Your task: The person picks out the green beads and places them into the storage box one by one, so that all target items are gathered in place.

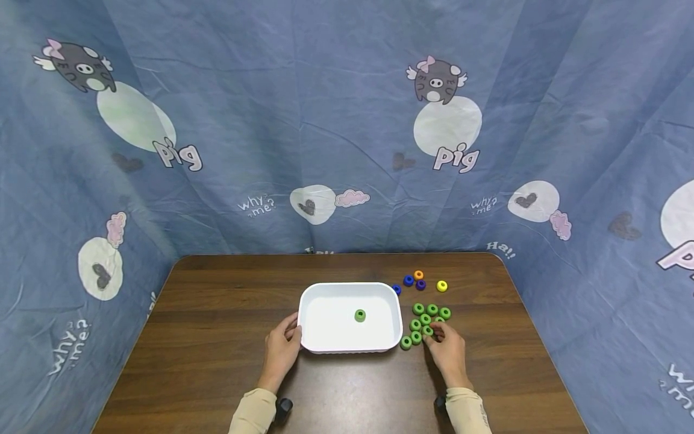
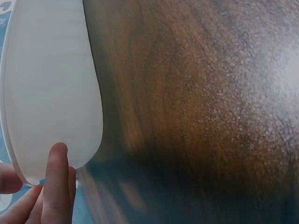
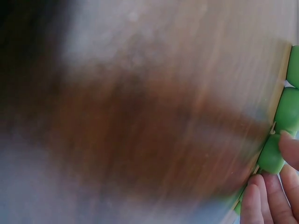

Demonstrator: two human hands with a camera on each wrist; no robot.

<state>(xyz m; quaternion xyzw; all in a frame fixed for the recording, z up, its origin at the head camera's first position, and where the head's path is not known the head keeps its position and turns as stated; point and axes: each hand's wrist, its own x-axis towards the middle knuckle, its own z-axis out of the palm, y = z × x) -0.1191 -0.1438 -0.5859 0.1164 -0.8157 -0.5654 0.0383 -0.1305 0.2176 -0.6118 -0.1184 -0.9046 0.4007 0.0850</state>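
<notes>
A white plastic tray point(image 1: 349, 348) stands on the table, with one green bead point(image 1: 360, 315) inside it. My left hand point(image 1: 282, 343) holds the tray's left end; in the left wrist view the fingers point(image 2: 57, 186) lie against the tray wall point(image 2: 53, 93). To the right of the tray, my right hand point(image 1: 447, 354) pinches a green bead point(image 1: 427, 331) at the near edge of a cluster of green beads point(image 1: 425, 319). In the right wrist view, thumb and fingertips meet around that rounded bead point(image 3: 271, 154), which appears to be at table level.
Behind the green cluster lie blue beads point(image 1: 408, 280), a purple bead point(image 1: 421, 285), an orange bead point(image 1: 418, 275) and a yellow bead point(image 1: 441, 286). One blue bead sits close against the tray's right side. A blue patterned cloth point(image 1: 347, 120) surrounds the wooden table point(image 1: 217, 313).
</notes>
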